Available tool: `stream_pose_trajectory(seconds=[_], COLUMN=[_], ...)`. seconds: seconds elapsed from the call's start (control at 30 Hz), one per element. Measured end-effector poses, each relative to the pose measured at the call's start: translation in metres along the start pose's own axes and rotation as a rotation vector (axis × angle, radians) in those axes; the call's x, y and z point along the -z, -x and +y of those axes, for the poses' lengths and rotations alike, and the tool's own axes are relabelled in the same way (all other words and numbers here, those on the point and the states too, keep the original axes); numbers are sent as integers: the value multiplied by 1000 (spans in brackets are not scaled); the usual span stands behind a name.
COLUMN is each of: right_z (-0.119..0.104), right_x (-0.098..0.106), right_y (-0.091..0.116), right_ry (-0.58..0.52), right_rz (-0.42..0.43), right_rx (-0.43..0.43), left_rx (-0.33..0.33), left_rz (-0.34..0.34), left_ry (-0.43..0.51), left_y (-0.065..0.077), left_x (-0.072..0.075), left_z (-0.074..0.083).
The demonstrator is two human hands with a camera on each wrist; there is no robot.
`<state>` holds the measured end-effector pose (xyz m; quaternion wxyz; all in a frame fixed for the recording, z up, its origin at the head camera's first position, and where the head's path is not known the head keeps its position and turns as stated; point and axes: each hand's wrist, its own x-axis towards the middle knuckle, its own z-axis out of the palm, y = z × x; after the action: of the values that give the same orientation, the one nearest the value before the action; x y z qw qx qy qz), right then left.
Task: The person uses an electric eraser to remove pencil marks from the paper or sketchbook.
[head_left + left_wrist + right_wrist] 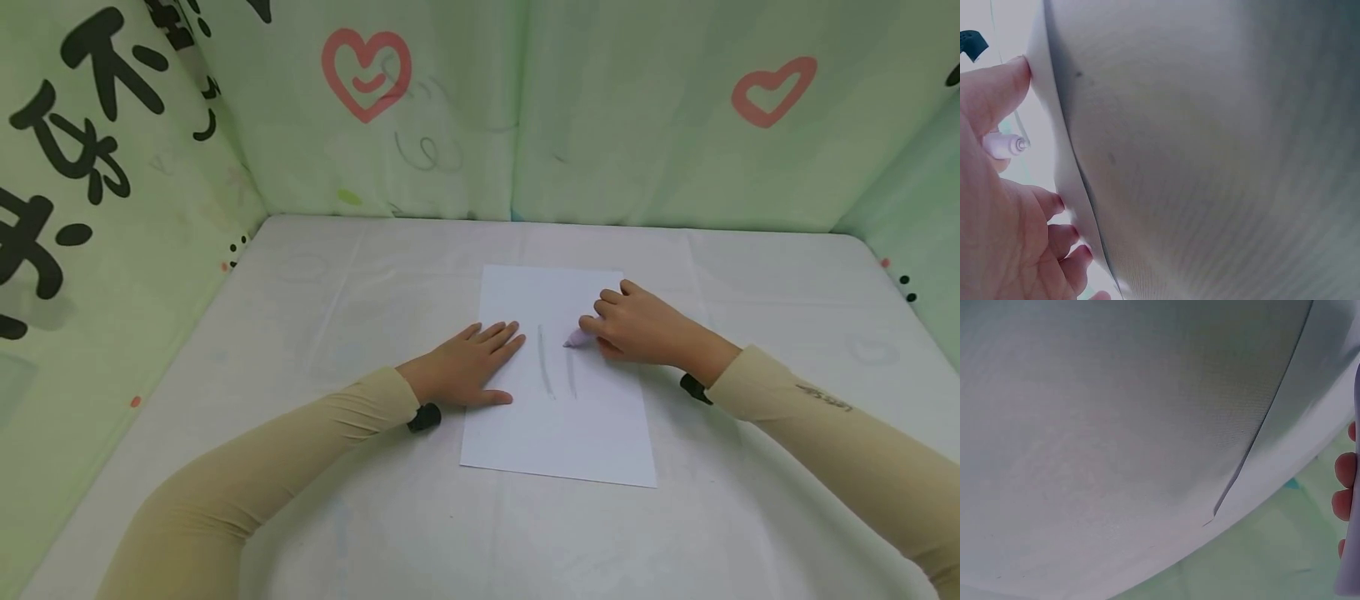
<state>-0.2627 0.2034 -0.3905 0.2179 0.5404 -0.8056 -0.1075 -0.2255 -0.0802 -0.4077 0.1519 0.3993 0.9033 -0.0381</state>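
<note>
A white sheet of paper (558,442) lies on the white table, with two faint grey streaks running lengthwise near its middle. My left hand (468,364) rests on its left edge, fingers spread and thumb apart. Over the right side of the sheet, my right hand (641,329) grips a light purple pen (577,338), its narrow tip down at the top of the right streak. The left wrist view shows that pen's tip beyond my left thumb. In the right wrist view, its long smooth body (1351,556) stands before my curled fingertips (1345,469).
The white cloth-covered table (337,517) extends around the paper on every side. Pale green curtains (622,142) with red hearts and black characters hang behind it and along both sides. A black wrist device (425,417) sits under my left cuff.
</note>
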Motion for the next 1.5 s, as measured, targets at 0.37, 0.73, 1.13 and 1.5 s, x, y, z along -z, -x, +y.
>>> stream_pose_trajectory(seconds=[0.37,0.73,1.13,1.5], right_z=[1,2,2,2], right_x=[1,-1,2,4], right_y=[8,0,6,8], right_ry=[-1,-7,-12,-9], right_rz=[7,42,0,12], right_rx=[18,15,14,22], left_rx=[3,-2,1,2], left_rz=[-10,-14,-7,-4], left_ry=[12,8,14,12], left_y=[-1,-2,0,0], left_x=[1,-1,0,0], left_z=[0,-1,-1,-1])
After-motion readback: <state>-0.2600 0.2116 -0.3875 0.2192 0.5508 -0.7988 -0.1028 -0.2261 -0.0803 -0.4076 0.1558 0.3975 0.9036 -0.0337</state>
